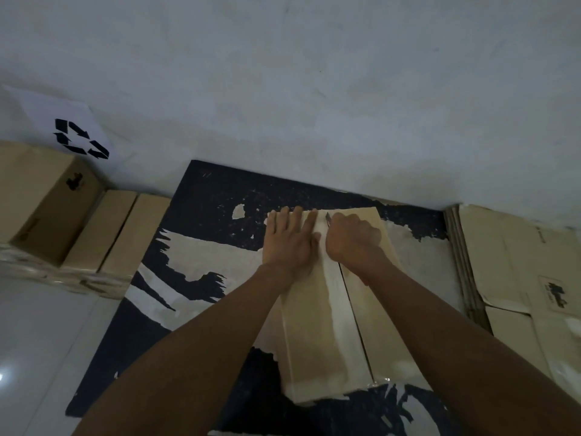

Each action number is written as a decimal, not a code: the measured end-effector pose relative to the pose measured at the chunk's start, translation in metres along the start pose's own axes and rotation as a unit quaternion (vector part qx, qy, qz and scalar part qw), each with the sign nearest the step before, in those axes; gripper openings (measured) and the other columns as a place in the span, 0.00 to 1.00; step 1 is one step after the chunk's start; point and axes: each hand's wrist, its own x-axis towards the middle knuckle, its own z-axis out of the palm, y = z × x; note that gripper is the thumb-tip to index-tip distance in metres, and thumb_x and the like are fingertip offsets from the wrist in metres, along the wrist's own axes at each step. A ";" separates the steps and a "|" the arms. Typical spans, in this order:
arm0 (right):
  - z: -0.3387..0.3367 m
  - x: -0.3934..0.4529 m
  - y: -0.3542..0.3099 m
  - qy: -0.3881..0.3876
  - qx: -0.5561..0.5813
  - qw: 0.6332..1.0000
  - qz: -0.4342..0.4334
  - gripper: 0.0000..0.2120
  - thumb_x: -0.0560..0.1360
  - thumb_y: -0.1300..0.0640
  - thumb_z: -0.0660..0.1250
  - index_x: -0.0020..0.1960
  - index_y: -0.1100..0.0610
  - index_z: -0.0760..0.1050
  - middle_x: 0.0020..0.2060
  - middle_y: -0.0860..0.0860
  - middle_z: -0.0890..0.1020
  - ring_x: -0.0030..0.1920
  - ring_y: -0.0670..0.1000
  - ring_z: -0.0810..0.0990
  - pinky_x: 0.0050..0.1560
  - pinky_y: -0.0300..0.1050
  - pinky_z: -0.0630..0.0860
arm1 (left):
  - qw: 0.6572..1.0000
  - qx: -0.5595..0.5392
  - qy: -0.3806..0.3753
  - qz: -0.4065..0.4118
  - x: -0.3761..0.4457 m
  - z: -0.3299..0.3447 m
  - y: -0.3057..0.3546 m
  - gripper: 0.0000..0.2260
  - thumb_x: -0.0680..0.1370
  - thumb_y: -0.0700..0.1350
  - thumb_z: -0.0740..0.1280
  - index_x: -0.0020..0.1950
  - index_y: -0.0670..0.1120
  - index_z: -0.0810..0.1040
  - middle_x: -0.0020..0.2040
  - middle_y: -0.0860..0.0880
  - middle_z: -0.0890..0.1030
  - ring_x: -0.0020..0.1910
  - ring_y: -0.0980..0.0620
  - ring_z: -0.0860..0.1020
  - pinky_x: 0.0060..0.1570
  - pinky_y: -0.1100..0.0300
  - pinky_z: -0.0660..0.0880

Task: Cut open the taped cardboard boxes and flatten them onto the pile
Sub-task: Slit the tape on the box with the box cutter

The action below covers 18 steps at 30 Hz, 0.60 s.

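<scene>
On the worn black mat (201, 212), near its far edge by the wall, the taped cardboard box (317, 335) lies under the flat, released left hand (289, 243), beside the right hand (353, 239) clenched round a small blade (328, 218) at the tape seam.

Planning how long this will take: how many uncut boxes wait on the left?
3: a tall box far left, then two lower boxes side by side beside it. Others may be hidden out of view.
</scene>
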 end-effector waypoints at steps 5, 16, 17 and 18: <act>0.019 -0.035 0.013 -0.026 -0.024 0.999 0.012 0.12 0.81 0.56 0.57 0.63 0.55 0.70 0.57 0.54 0.76 0.58 0.55 0.77 0.49 0.48 0.68 | 1.000 0.002 0.012 0.000 -0.001 0.001 0.000 0.25 0.85 0.56 0.44 0.81 0.52 0.48 0.81 0.45 0.53 0.79 0.41 0.49 0.78 0.43 0.43; 0.032 -0.135 0.039 -0.091 -0.026 0.994 0.051 0.09 0.82 0.57 0.55 0.60 0.54 0.70 0.55 0.52 0.76 0.55 0.54 0.78 0.50 0.46 0.69 | 0.997 -0.039 0.060 0.030 -0.002 0.003 -0.005 0.24 0.84 0.56 0.49 0.79 0.50 0.59 0.80 0.44 0.57 0.79 0.41 0.52 0.78 0.43 0.46; 0.034 -0.141 0.039 -0.092 -0.024 0.994 0.058 0.09 0.82 0.57 0.55 0.60 0.55 0.70 0.55 0.52 0.76 0.56 0.54 0.78 0.50 0.46 0.68 | 0.995 -0.059 0.071 0.030 -0.003 0.002 -0.006 0.22 0.84 0.54 0.51 0.77 0.49 0.64 0.80 0.44 0.59 0.79 0.42 0.53 0.78 0.43 0.47; 0.035 -0.147 0.040 -0.093 -0.020 0.994 0.063 0.09 0.82 0.58 0.55 0.61 0.55 0.70 0.56 0.52 0.76 0.56 0.54 0.78 0.49 0.45 0.67 | 0.992 -0.078 0.091 0.030 -0.007 0.002 -0.006 0.20 0.84 0.51 0.53 0.74 0.47 0.70 0.78 0.43 0.63 0.79 0.42 0.55 0.78 0.44 0.48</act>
